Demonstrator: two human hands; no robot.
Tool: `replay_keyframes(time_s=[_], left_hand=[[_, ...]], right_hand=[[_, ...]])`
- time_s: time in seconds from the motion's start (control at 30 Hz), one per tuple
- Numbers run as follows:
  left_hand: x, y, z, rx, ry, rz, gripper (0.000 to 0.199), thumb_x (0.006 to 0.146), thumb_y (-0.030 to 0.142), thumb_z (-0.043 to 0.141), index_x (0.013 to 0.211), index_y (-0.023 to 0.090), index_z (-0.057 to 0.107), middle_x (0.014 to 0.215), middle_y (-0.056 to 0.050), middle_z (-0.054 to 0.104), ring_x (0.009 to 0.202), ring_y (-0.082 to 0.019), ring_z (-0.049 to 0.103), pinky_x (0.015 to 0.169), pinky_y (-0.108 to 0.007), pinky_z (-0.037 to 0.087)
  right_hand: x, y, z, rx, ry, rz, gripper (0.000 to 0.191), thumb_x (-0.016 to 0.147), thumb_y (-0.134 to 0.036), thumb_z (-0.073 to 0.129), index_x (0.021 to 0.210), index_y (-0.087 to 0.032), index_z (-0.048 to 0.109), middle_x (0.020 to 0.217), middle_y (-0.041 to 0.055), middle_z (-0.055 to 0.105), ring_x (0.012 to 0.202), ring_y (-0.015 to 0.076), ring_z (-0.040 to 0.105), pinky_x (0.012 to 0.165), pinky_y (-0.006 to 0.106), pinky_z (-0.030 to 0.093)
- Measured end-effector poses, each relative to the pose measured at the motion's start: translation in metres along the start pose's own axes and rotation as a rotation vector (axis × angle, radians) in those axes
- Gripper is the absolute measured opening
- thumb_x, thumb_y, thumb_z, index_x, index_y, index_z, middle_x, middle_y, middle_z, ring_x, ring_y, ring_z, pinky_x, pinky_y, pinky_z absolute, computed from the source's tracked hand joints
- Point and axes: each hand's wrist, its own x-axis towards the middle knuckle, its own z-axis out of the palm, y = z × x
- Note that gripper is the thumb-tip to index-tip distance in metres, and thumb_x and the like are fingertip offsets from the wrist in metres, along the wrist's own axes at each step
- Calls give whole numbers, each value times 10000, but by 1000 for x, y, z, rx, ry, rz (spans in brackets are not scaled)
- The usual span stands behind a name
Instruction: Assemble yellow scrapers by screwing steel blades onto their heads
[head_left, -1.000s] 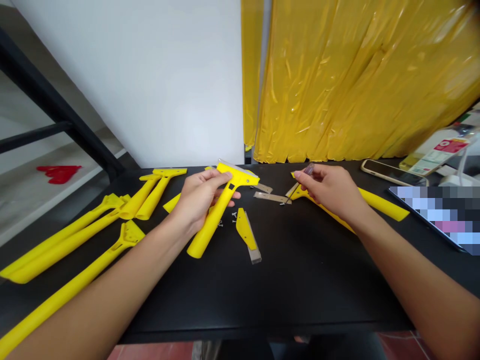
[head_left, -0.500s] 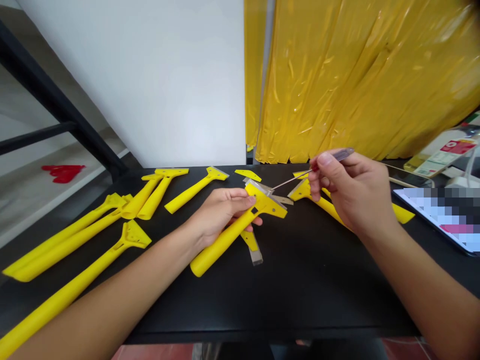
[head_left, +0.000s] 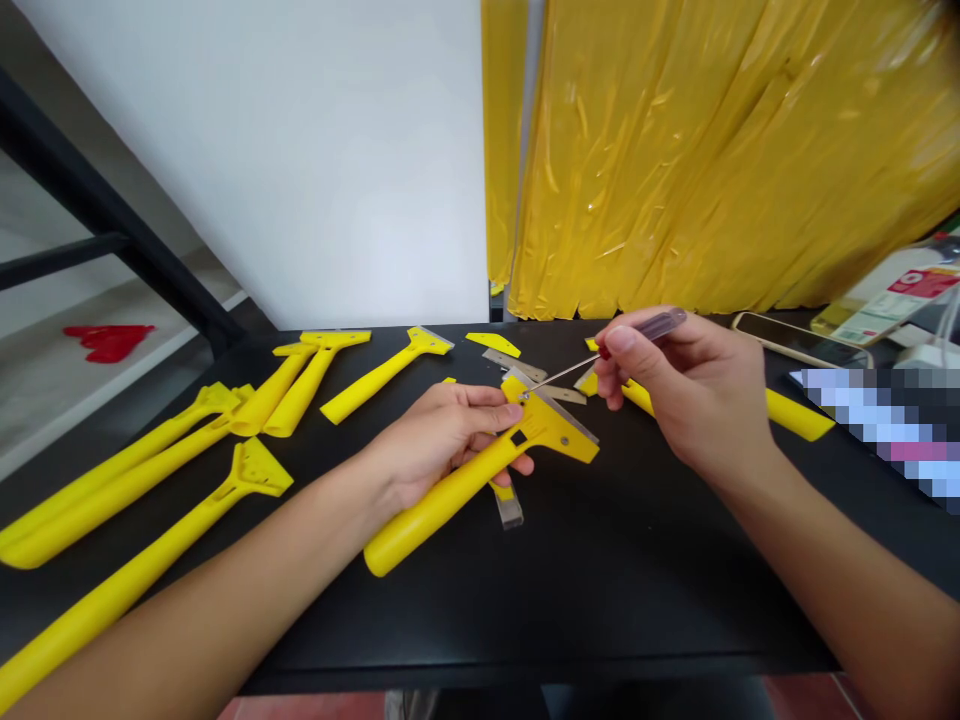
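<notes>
My left hand is closed around the neck of a yellow scraper, its wide head tilted up with a blade along the edge. My right hand pinches a screwdriver with a dark translucent handle. The screwdriver's thin shaft slopes down to the left, and its tip meets a small screw near the left end of the scraper head. Behind the head lie flat metal blades and a loose yellow plate. Under my left hand, a grey blade piece sticks out, partly hidden.
Several yellow scrapers lie on the left of the black table. Another scraper lies partly hidden behind my right hand. At the right are a phone and a blurred-out screen. A white panel and yellow wrapping stand behind.
The screwdriver tip has moved from the blade edge onto the screw on the scraper's face. The scraper head has shifted slightly right and down, and my right hand slightly left.
</notes>
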Motion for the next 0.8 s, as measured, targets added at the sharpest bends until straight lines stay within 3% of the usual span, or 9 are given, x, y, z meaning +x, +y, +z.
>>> replay_keyframes(time_s=[0.8], left_hand=[[-1,1,0,28,-6,-10,135,855,225,742,911,110,701,934,-133,735,670,-221,740,495,-269,574]], right_hand=[[-3,-2,1,-14,-54,-11,149,926,-391,700,880,-250,718,688,-2,657,549,136,600,502,303,512]])
